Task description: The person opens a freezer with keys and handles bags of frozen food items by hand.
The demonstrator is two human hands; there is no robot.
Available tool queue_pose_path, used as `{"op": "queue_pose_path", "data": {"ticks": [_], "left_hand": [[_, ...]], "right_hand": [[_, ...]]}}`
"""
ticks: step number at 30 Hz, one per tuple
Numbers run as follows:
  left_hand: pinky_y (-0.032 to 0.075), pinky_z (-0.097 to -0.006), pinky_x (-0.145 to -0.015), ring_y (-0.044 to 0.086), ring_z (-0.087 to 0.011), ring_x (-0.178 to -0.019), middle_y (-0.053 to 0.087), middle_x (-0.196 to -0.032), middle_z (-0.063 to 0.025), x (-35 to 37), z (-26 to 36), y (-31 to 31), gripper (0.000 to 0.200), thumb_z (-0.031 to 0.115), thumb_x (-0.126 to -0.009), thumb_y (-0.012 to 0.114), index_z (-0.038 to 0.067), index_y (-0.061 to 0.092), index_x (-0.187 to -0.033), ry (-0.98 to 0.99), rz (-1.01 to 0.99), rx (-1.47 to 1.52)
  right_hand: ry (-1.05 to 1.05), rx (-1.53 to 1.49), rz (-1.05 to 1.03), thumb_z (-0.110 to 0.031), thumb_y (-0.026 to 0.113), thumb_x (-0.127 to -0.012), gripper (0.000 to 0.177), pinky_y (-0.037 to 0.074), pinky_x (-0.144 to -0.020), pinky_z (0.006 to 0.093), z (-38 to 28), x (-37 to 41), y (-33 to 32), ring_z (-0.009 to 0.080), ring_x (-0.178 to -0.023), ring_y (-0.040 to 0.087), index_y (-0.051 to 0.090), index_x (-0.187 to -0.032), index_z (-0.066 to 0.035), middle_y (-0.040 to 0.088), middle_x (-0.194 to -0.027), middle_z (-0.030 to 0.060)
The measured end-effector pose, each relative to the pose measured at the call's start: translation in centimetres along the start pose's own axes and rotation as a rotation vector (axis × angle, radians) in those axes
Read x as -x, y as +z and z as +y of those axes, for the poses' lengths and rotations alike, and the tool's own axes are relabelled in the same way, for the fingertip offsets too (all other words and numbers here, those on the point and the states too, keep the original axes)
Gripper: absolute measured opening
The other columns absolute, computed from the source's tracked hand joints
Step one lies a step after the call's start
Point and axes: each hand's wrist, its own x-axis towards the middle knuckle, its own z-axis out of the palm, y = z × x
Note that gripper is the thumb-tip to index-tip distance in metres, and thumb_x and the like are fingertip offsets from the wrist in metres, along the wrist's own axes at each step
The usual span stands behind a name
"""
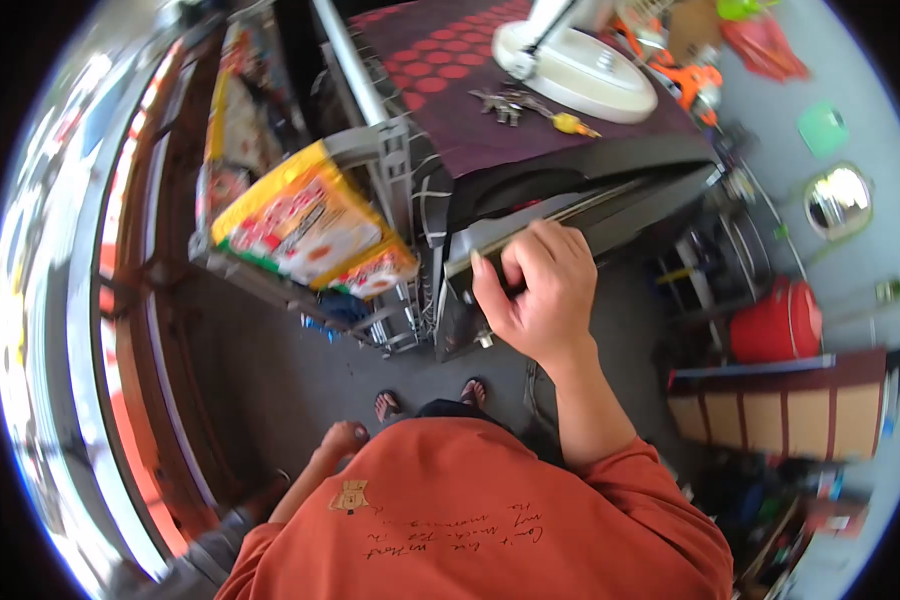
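Note:
My right hand [545, 290] is closed over the top edge of a dark drawer [625, 212], which stands partly pulled out under the tabletop [450, 125]. Its thumb points up near the drawer's left corner, and the inside of the drawer is mostly hidden. Down by my left side hangs my left hand [344, 438], apart from the furniture. It looks loosely curled, but its fingers are too small and partly turned away to read. On the tabletop above the drawer lie a bunch of keys [508, 105] with a yellow tag and a white round base [595, 75].
Yellow food packets [305, 220] stand in a grey rack [395, 170] left of the desk. At right are a red container [778, 322], a small mirror [838, 202] on the wall and a cardboard-coloured panel [770, 420]. Grey floor [280, 370] shows around my feet.

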Motion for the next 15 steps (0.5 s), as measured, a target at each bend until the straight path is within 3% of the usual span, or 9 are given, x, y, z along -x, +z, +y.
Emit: {"op": "queue_pose_path", "data": {"ticks": [2, 3, 6, 8, 12, 13, 15], "left_hand": [[0.053, -0.0455, -0.080, 0.065, -0.0384, -0.087, 0.068, -0.095, -0.0196, -0.4, -1.9, -1.1, 0.027, 0.033, -0.082, 0.059, 0.015, 0.072, -0.097, 0.049, -0.158, -0.010], [0.054, -0.0444, -0.079, 0.067, -0.0362, -0.085, 0.069, -0.092, -0.0186, -1.1, -5.5, 1.1, 0.024, 0.028, -0.085, 0.059, 0.012, 0.072, -0.097, 0.126, -0.146, 0.042], [0.054, -0.0430, -0.076, 0.068, -0.0331, -0.082, 0.071, -0.089, -0.0173, -1.9, -11.0, 2.7, 0.022, 0.023, -0.088, 0.059, 0.008, 0.072, -0.097, 0.221, -0.192, 0.113], [0.054, -0.0424, -0.075, 0.068, -0.0314, -0.080, 0.071, -0.088, -0.0165, -1.9, -12.8, 1.5, 0.022, 0.021, -0.088, 0.059, 0.007, 0.072, -0.097, 0.215, -0.230, 0.172], [0.054, -0.0410, -0.072, 0.068, -0.0281, -0.078, 0.071, -0.086, -0.0151, -3.6, -15.2, -3.3, 0.021, 0.018, -0.089, 0.059, 0.004, 0.072, -0.096, 0.204, -0.300, 0.259], [0.054, -0.0407, -0.072, 0.068, -0.0272, -0.077, 0.071, -0.085, -0.0147, -3.6, -15.7, -4.2, 0.020, 0.017, -0.089, 0.059, 0.003, 0.072, -0.096, 0.191, -0.315, 0.286], [0.054, -0.0400, -0.071, 0.067, -0.0256, -0.076, 0.071, -0.084, -0.0140, -3.5, -16.3, -6.2, 0.020, 0.016, -0.090, 0.059, 0.002, 0.072, -0.096, 0.156, -0.336, 0.347]], "right_hand": [[-0.026, -0.100, 0.022, -0.011, 0.071, -0.070, 0.032, 0.035, -0.057, 0.0361, -0.5, 1.5, -2.0, 0.0247, -0.053, 0.043, 0.040, -0.060, -0.012, 0.040, -0.058, 0.0027], [-0.013, -0.089, 0.004, -0.007, 0.070, -0.066, 0.033, 0.035, -0.058, 0.0351, -0.7, 2.3, -3.4, 0.0236, -0.051, 0.042, 0.039, -0.058, -0.012, 0.038, -0.056, 0.0018], [0.122, -0.123, 0.043, -0.001, 0.066, -0.063, 0.029, 0.043, -0.075, 0.0374, -1.4, 6.3, -7.2, 0.0215, -0.055, 0.047, 0.039, -0.057, -0.010, 0.045, -0.060, 0.0024], [0.223, -0.154, 0.056, -0.001, 0.065, -0.063, 0.028, 0.042, -0.088, 0.0436, -1.8, 9.0, -10.6, 0.0225, -0.062, 0.053, 0.039, -0.058, -0.010, 0.050, -0.064, 0.0043], [0.389, -0.003, 0.136, 0.006, 0.062, -0.067, 0.030, 0.036, -0.102, 0.0525, -3.0, 13.8, -17.8, 0.0280, -0.084, 0.062, 0.037, -0.061, -0.009, 0.055, -0.070, 0.0071], [0.446, 0.099, 0.118, 0.011, 0.058, -0.072, 0.030, 0.035, -0.104, 0.0526, -3.6, 14.9, -19.6, 0.0299, -0.094, 0.063, 0.037, -0.064, -0.009, 0.058, -0.077, 0.0073], [0.642, 0.269, 0.256, 0.011, 0.058, -0.080, 0.030, 0.038, -0.102, 0.0412, -4.6, 17.2, -21.6, 0.0280, -0.104, 0.060, 0.038, -0.067, -0.007, 0.065, -0.099, 0.0100]]}}
